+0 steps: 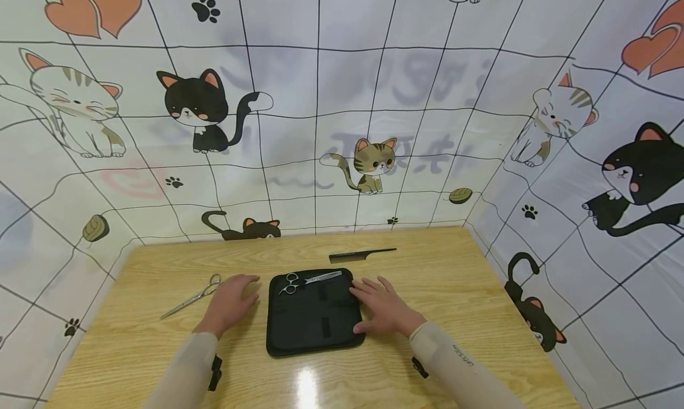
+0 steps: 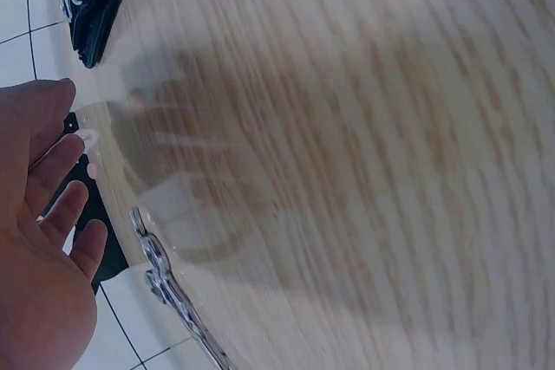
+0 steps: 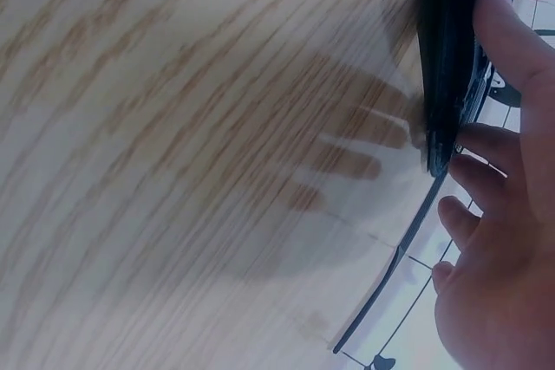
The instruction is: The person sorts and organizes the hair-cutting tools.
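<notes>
A flat black case point(image 1: 299, 326) lies on the table, with a pair of silver scissors point(image 1: 323, 276) across its upper part. My right hand point(image 1: 387, 308) touches the case's right edge, its fingers spread; the right wrist view shows thumb and fingertips against the dark side point(image 3: 447, 67). To the left of the case, apart from it, my left hand point(image 1: 232, 299) hovers with loosely bent fingers and holds nothing. Just left of that hand rests a second pair of silver scissors point(image 1: 192, 299), its loops point(image 2: 156, 266) also seen in the left wrist view. Behind the case is a black tail comb point(image 1: 350, 256).
The wooden table point(image 1: 427, 266) meets a white cloth backdrop point(image 1: 288, 130) printed with cats and grid lines, at the back and both sides. Light glares off the tabletop near the front. A black strap point(image 1: 215, 373) shows at the left sleeve.
</notes>
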`<state>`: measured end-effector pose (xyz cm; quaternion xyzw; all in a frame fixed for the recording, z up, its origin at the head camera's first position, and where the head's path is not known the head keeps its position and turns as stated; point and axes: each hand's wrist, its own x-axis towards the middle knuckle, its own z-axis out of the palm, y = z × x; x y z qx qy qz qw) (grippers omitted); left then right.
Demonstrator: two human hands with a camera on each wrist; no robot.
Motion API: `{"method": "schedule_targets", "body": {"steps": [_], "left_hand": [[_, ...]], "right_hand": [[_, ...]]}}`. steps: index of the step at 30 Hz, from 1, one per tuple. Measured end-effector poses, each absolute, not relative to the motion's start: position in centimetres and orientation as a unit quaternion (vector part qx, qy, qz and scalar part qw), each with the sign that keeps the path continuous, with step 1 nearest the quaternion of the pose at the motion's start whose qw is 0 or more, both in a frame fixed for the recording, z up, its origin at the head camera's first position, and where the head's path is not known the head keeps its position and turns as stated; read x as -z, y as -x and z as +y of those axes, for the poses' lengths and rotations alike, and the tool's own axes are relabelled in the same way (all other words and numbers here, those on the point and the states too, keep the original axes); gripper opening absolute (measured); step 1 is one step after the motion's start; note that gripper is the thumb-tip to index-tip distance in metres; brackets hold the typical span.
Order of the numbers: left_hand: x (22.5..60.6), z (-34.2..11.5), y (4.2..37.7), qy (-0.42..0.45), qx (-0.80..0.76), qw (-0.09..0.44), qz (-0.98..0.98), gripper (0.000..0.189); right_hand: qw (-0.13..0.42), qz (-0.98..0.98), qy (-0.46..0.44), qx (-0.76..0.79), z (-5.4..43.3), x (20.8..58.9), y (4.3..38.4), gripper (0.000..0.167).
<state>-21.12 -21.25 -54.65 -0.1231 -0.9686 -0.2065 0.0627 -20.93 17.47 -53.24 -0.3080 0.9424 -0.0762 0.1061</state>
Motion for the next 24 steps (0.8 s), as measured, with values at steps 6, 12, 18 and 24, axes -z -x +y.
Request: {"method": "schedule_targets", "body": {"steps": [6,12,18,24], "left_hand": [[54.6,-22.0,20.5,0.118,0.214,0.058,-0.968,0.036],[54.6,-23.2,20.0,0.114,0.208,0.059,-0.97,0.038],[54.7,-24.8,19.5,0.102,0.197,0.067,-0.973,0.039],[54.5,-26.3,18.9,0.072,0.189,0.075,-0.977,0.039]], "right_hand": [[0.096,0.945,0.3,0.085,18.3,53.4,21.1,0.087],[0.084,0.95,0.284,0.101,19.2,53.5,21.3,0.088],[0.076,0.954,0.269,0.109,20.2,53.5,21.5,0.086],[0.075,0.959,0.245,0.123,21.2,53.5,21.7,0.086]]}}
